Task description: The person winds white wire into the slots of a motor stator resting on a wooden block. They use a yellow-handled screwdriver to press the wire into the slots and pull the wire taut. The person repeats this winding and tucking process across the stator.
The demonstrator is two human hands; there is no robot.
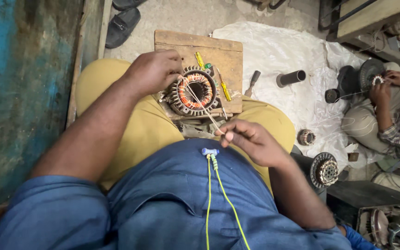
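Observation:
A round metal stator with orange copper windings rests on a small wooden board between my knees. My left hand grips the stator's left rim, fingers curled over the edge. My right hand is near my belly, pinching a pale thin tying string that runs taut from the windings to my fingers. A yellow-handled screwdriver and a smaller yellow tool lie on the board beside the stator.
A white plastic sheet on the floor carries a black tube, a dark-handled tool and a small wound stator. Another person sits at right working on a fan motor. Sandals lie at the back, a blue wall at left.

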